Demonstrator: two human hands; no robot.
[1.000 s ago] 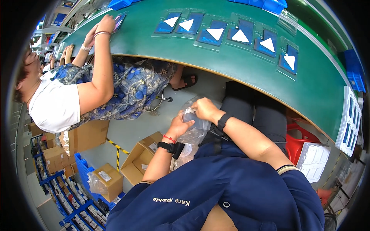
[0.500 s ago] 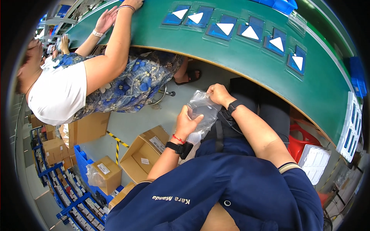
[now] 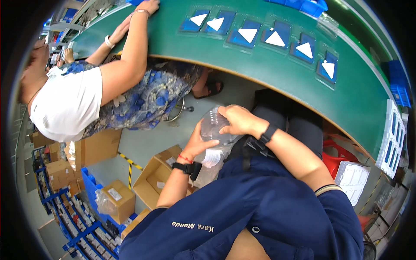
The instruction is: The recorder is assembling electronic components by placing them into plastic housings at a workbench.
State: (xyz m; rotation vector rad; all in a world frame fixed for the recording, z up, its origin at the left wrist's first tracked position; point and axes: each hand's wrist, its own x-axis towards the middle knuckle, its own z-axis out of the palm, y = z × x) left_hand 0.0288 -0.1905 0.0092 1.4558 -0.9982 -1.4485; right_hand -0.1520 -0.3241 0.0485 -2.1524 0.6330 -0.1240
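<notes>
Over my lap, between both hands, is a stack of thin clear plastic blister shells (image 3: 213,122). My left hand (image 3: 196,142) grips its near left side, with the thumb along the lower edge. My right hand (image 3: 239,120) is closed on its right side, fingers bent over the top and thumb below. A crumpled clear plastic bag (image 3: 210,171) with white pieces inside lies under my wrists, against my lap. On the green table ahead, several clear trays hold blue flat packs, each with a white triangle (image 3: 248,34) on it.
The green table (image 3: 182,47) curves across the front. On the left a co-worker (image 3: 65,102) leans on it with both arms. An open carton (image 3: 151,182) stands on the floor at my left. A red stool (image 3: 336,154) and white panels (image 3: 353,180) are at my right.
My right hand has moved from pulling at the plastic's far edge to lying over the stack. The stack has tilted up and shifted slightly left. The co-worker's arms have moved.
</notes>
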